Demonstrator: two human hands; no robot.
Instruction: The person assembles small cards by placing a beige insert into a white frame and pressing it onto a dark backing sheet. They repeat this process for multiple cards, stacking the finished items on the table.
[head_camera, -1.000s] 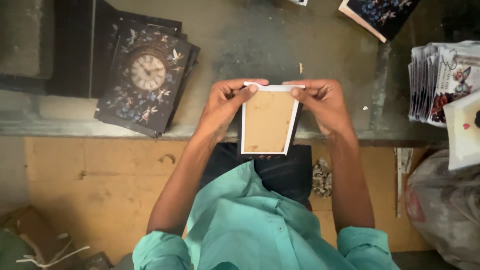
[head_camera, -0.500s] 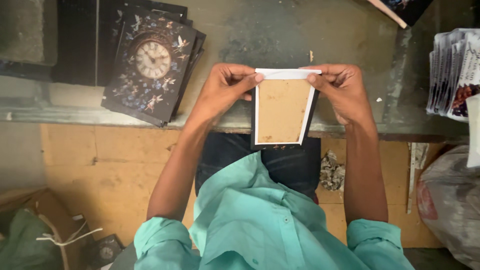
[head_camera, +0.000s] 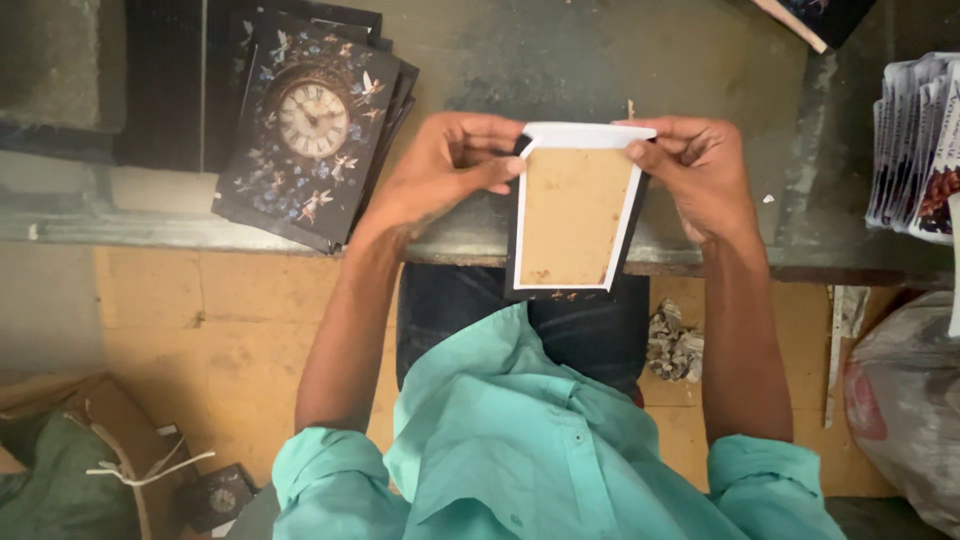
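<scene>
Both hands, left hand (head_camera: 440, 175) and right hand (head_camera: 700, 170), pinched the brown-backed card (head_camera: 572, 215) at its white top edge, holding it above the tabletop (head_camera: 560, 60) edge, back facing up for folding access.

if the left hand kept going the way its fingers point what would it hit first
The left hand points rightward along the top of the brown-backed card with white folded edges. It would probably meet the right hand first, gripping the opposite corner; depth is hard to judge.

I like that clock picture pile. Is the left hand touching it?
Apart. The head view shows bare table between the left hand and the clock picture pile.
</scene>
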